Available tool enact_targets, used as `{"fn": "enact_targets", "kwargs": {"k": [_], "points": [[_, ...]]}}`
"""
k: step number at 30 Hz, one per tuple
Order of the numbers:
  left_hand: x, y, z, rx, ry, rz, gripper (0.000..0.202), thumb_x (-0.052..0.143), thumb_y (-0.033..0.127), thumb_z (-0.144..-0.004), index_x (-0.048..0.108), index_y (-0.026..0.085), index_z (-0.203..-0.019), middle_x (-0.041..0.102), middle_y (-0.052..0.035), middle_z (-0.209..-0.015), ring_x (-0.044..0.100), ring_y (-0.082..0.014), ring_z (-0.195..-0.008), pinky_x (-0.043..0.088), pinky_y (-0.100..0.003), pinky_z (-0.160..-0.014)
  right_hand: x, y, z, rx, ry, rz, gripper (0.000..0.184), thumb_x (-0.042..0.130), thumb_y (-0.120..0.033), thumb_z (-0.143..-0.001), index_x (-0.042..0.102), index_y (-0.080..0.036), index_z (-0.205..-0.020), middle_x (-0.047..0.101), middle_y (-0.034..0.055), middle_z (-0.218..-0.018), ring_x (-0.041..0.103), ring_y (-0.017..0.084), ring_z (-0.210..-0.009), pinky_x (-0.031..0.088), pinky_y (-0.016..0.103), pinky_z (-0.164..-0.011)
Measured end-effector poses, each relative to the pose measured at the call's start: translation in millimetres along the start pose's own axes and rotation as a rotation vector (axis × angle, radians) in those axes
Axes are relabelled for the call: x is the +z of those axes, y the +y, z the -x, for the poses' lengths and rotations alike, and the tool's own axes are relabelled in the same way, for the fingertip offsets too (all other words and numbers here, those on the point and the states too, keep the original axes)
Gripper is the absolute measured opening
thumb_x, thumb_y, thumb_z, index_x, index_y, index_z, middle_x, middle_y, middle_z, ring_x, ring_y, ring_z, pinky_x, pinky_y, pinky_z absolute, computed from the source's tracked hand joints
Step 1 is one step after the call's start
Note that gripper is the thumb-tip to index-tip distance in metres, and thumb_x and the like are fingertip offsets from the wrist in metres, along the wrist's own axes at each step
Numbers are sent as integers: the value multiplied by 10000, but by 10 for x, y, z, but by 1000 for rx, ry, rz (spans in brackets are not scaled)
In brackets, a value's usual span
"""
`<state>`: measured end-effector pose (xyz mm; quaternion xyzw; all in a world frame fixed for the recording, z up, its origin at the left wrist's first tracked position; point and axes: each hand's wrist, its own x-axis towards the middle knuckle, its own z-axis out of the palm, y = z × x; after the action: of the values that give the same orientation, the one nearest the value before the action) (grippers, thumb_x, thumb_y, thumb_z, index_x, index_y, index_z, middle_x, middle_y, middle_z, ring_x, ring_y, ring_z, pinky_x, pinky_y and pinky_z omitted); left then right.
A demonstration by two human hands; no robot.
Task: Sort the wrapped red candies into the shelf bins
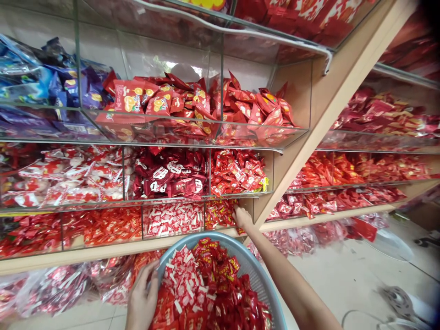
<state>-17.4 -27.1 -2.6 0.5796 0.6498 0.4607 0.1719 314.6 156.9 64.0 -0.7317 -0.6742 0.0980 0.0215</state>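
Note:
A blue-grey plastic basin (266,275) full of small wrapped candies is in front of me at the bottom of the view. White-and-red wrapped candies (187,279) fill its left part, with shiny red packets (220,261) beside them. My left hand (142,295) is at the basin's left side, its fingers curled over the rim. My right arm stretches across the basin's right edge. My right hand (242,218) reaches into the lowest shelf compartment, at the right side of a pile of red-and-yellow candies (219,214). Its fingertips are mostly hidden there.
Clear-walled shelves hold red orange-print packets (160,101), dark red packets (172,172) and blue packets (24,73). A slanting wooden post (299,151) divides the shelf units. Bagged candies (58,286) lie under the bottom wooden edge (96,252), on the tiled floor (326,279).

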Motion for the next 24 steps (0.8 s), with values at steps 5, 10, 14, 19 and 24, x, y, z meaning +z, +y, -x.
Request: {"fn": "enact_targets", "kwargs": {"k": [5,10,14,19,24], "points": [[6,-21,-6,-2,6,-8,296,464,395,-804,588,231,-1018,643,-50,-1065,606,-205,-981,500,-340,-835,-58,64,101,-34,103,-280,305,342,-245,-881,467,-183,-1153,635,121,-935,635,220,-872,450,296,-717],[23,-21,-16,-4,-11,-8,308,447,411,-813,579,229,-1024,640,-48,-1058,603,-200,-986,490,-338,-849,-72,123,388,-33,-19,-1154,254,353,-325,-857,394,-217,-1084,588,14,-822,653,137,-665,509,255,-602],[30,-13,-14,-2,-8,-3,307,437,415,-818,577,225,-1014,635,-51,-1054,595,-201,-997,477,-345,-868,9,161,676,-32,-182,-1454,315,545,-446,-776,450,-220,-973,604,4,-765,624,126,-627,485,245,-580],[21,2,-12,5,-2,-3,307,440,416,-813,586,220,-999,641,-50,-1036,602,-202,-981,481,-342,-862,303,202,937,-156,-193,-1309,448,683,-473,-669,486,-209,-972,588,-20,-686,543,115,-588,411,227,-534],[19,12,-12,2,-5,-5,311,436,415,-816,584,219,-1005,643,-50,-1035,605,-199,-974,483,-337,-852,572,194,1059,-279,-160,-968,353,632,-503,-707,553,-204,-878,573,-17,-669,503,129,-580,377,246,-535]]}}
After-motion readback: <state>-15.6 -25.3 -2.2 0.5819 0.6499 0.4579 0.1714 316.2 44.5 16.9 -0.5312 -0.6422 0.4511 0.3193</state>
